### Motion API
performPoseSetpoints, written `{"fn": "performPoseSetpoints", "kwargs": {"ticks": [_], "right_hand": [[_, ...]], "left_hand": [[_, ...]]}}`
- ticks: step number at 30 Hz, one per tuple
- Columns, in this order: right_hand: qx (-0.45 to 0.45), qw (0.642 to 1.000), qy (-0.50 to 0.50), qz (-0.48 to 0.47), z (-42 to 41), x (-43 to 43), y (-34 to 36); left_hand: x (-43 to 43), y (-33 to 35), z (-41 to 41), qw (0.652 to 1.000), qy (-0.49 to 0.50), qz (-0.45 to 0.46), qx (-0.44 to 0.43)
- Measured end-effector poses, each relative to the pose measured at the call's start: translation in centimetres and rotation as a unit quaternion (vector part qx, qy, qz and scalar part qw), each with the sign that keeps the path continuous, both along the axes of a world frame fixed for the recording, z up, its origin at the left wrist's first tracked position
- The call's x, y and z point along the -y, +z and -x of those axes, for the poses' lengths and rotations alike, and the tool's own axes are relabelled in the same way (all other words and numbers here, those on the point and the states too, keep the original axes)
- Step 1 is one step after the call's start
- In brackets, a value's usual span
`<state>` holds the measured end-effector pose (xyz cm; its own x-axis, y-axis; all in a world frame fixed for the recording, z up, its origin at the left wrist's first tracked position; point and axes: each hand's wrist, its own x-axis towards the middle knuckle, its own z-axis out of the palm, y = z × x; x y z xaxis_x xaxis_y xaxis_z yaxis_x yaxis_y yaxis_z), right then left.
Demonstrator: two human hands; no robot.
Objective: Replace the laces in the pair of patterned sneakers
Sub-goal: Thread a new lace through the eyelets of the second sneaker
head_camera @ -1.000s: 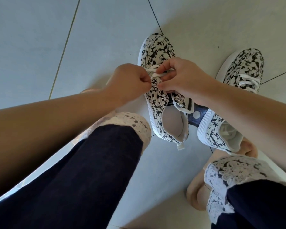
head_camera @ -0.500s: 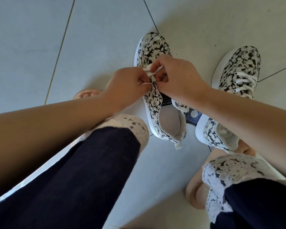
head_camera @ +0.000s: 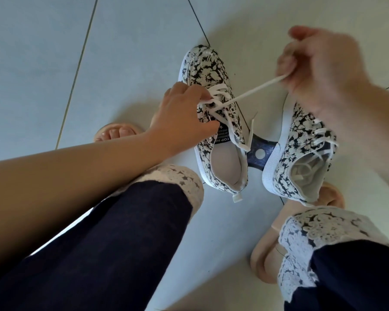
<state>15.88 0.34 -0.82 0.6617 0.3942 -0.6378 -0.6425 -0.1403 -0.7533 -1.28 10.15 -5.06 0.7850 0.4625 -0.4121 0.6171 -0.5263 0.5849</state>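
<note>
You wear dark navy trousers [head_camera: 112, 239] with white lace cuffs [head_camera: 177, 178], pale pink open-toe slippers [head_camera: 265, 254], and both your arms are bare, without sleeves.

Black-and-white floral sneakers [head_camera: 211, 72], white laces [head_camera: 254, 90], navy trousers [head_camera: 121, 243] (white lace cuffs), pale grey tiles [head_camera: 43, 52]
</note>
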Motion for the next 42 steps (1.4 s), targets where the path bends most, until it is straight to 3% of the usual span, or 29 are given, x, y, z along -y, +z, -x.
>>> {"fn": "performPoseSetpoints", "kwargs": {"ticks": [2, 4, 5, 7, 9, 11, 14, 16, 17, 19, 22, 23, 25, 27, 28, 30, 33, 35, 36, 38, 40, 42], "right_hand": [[0.046, 0.998, -0.033, 0.036, -2.9, 0.8, 0.4], [0.148, 0.978, 0.010, 0.148, -4.5, 1.5, 0.6], [0.226, 0.945, 0.076, 0.225, -4.5, 1.7, 0.6], [0.370, 0.825, 0.268, 0.332, -2.8, 2.0, 0.2], [0.424, 0.712, 0.462, 0.315, 0.4, 1.9, -0.2], [0.436, 0.623, 0.580, 0.293, 3.1, 1.7, -1.0], [0.458, 0.579, 0.608, 0.294, 4.2, 1.1, -1.9], [0.445, 0.581, 0.622, 0.278, 3.8, 0.9, -1.6], [0.422, 0.608, 0.619, 0.263, 3.4, 0.8, -1.0], [0.363, 0.719, 0.541, 0.242, 2.2, 0.8, 0.5], [0.234, 0.909, 0.298, 0.174, -0.7, 0.6, 1.9], [0.182, 0.949, 0.228, 0.124, -1.3, 0.6, 2.3], [0.093, 0.979, 0.177, 0.036, -1.7, 0.5, 2.5], [0.090, 0.955, 0.282, 0.020, -0.9, 0.6, 3.0], [0.113, 0.917, 0.380, 0.025, -0.3, 0.6, 3.2], [0.125, 0.824, 0.553, 0.018, 1.3, 0.5, 3.6], [0.111, 0.675, 0.728, 0.051, 3.0, 0.7, 3.0], [0.164, 0.572, 0.791, 0.146, 3.3, 1.2, 1.5], [0.192, 0.553, 0.789, 0.188, 3.3, 1.4, 0.7], [0.256, 0.564, 0.740, 0.261, 2.7, 1.9, -1.1], [0.287, 0.618, 0.669, 0.297, 2.1, 2.4, -2.3], [0.236, 0.670, 0.645, 0.281, 2.2, 2.6, -2.8]], "left_hand": [[0.0, 0.2, 0.1, 1.000, 0.003, 0.000, 0.011], [0.2, 0.5, 0.0, 0.999, -0.003, 0.002, 0.034], [0.3, 0.6, -0.1, 0.999, -0.007, 0.004, 0.043], [0.3, 0.7, -0.3, 0.999, -0.002, 0.009, 0.046], [0.3, 0.6, -0.4, 0.999, 0.012, 0.009, 0.039], [0.4, 0.4, -0.2, 0.999, 0.025, 0.007, 0.040], [0.6, 0.3, -0.1, 0.998, 0.044, 0.010, 0.041], [0.5, 0.2, -0.1, 0.998, 0.053, 0.013, 0.039], [0.5, 0.2, 0.0, 0.998, 0.054, 0.016, 0.037], [0.5, 0.2, 0.2, 0.997, 0.056, 0.028, 0.033], [0.6, 0.2, 0.4, 0.997, 0.065, 0.037, 0.028], [0.6, 0.2, 0.5, 0.996, 0.069, 0.039, 0.029], [0.5, 0.4, 0.5, 0.996, 0.066, 0.040, 0.037], [0.4, 0.4, 0.6, 0.997, 0.040, 0.034, 0.051], [0.4, 0.3, 0.6, 0.997, 0.021, 0.027, 0.063], [0.4, 0.1, 0.7, 0.995, -0.008, 0.007, 0.099], [0.2, -0.5, 1.5, 0.989, -0.037, -0.011, 0.146], [-0.4, -0.6, 2.1, 0.983, -0.062, -0.007, 0.171], [-0.6, -0.7, 2.4, 0.980, -0.079, -0.010, 0.183], [-0.8, -0.7, 2.7, 0.973, -0.107, -0.016, 0.203], [-0.9, -0.7, 2.7, 0.972, -0.111, -0.016, 0.208], [-0.9, -0.7, 2.5, 0.971, -0.116, -0.012, 0.207]]}}
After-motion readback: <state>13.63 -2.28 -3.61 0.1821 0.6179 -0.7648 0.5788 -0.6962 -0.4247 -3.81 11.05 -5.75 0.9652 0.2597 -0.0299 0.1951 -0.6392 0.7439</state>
